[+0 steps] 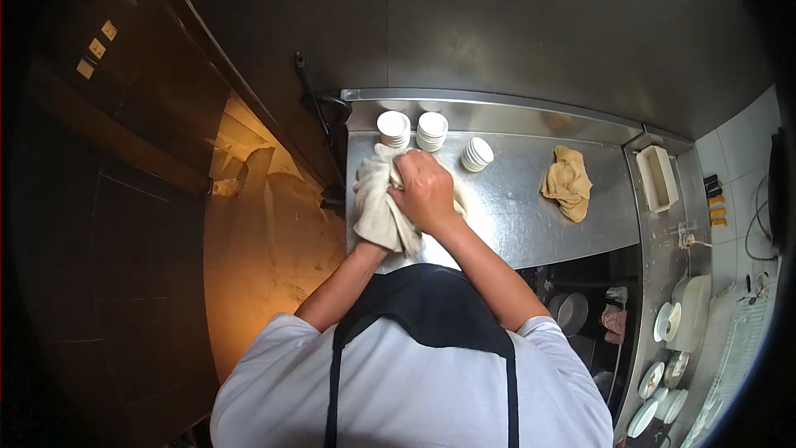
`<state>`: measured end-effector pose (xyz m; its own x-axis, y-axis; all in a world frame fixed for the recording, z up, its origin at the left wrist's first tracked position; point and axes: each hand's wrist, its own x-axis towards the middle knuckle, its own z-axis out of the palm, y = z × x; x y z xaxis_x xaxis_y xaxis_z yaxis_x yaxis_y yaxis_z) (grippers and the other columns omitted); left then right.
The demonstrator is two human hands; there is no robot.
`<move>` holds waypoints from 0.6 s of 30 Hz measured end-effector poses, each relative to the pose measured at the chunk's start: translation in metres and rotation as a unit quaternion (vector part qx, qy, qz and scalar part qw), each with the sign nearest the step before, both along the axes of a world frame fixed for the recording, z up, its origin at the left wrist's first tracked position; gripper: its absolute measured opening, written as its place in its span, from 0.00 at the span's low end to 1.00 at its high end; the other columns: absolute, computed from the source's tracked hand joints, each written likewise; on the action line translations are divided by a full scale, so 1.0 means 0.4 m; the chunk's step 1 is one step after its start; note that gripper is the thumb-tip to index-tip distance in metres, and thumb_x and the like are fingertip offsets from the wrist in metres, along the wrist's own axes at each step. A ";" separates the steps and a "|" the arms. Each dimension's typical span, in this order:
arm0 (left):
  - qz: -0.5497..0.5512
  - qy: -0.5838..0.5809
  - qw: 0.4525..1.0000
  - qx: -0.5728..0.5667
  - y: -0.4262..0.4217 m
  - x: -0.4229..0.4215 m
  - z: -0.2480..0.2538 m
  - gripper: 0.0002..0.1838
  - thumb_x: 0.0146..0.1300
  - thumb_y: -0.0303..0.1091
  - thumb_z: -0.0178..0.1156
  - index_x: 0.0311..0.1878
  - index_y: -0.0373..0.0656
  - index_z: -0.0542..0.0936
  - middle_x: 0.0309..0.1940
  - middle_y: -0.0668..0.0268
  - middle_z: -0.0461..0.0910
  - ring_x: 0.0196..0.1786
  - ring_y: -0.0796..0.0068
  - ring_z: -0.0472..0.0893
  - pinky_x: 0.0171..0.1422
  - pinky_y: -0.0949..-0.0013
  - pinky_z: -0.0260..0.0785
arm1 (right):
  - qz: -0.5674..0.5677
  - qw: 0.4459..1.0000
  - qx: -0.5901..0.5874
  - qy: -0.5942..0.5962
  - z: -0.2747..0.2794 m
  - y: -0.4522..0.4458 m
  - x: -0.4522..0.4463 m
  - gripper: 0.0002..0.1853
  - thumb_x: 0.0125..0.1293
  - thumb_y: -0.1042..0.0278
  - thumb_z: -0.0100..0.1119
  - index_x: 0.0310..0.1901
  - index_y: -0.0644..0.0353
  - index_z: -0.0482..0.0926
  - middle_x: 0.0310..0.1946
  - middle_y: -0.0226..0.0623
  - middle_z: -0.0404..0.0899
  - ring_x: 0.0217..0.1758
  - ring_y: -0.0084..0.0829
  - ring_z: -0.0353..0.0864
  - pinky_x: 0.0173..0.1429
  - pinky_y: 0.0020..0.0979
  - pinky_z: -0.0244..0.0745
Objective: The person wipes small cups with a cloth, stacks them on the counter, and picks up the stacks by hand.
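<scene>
Over the left part of the steel counter (518,224), a pale cloth (375,203) is bunched up in front of me. My right hand (427,191) has its fingers curled into the right side of this cloth. The cloth covers my left hand, and only the wrist and forearm come out below it; whatever the left fingers hold is hidden. Just beyond the cloth stand two stacks of small white dishes, a left stack (394,129) and a middle stack (432,130). A third stack (478,154) leans a little, to the right of my right hand.
A crumpled tan cloth (567,183) lies on the counter's right part. Farther right is a white rectangular container (657,179). Plates (652,380) stand at the lower right, and a round pot (569,313) sits below the counter. A raised metal edge runs along the back.
</scene>
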<state>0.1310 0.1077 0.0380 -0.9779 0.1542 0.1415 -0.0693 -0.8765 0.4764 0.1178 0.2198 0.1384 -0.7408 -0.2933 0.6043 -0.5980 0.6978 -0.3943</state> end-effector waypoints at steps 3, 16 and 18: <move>0.129 -0.099 0.948 -0.273 0.013 0.002 0.000 0.21 0.84 0.45 0.48 0.71 0.45 0.70 0.63 0.65 0.76 0.66 0.72 0.76 0.72 0.66 0.71 | -0.058 0.998 0.009 0.032 -0.012 0.004 -0.013 0.21 0.46 0.69 0.79 0.40 0.57 0.77 0.37 0.39 0.82 0.42 0.44 0.84 0.43 0.43 0.79; 0.339 0.070 0.585 -0.733 -0.054 -0.060 -0.024 0.10 0.71 0.37 0.58 0.43 0.40 0.79 0.39 0.54 0.79 0.42 0.54 0.81 0.45 0.54 0.74 | -0.034 0.955 -0.144 -0.258 -0.061 0.027 -0.037 0.15 0.67 0.61 0.68 0.48 0.64 0.86 0.28 0.48 0.86 0.30 0.45 0.88 0.39 0.42 0.81; 0.300 0.020 0.577 -0.759 -0.055 -0.083 -0.079 0.16 0.73 0.44 0.58 0.47 0.38 0.78 0.43 0.56 0.81 0.44 0.59 0.83 0.49 0.56 0.75 | -0.048 0.959 -0.149 -0.238 -0.121 0.017 -0.080 0.11 0.67 0.66 0.64 0.44 0.65 0.86 0.27 0.48 0.86 0.30 0.46 0.88 0.38 0.43 0.81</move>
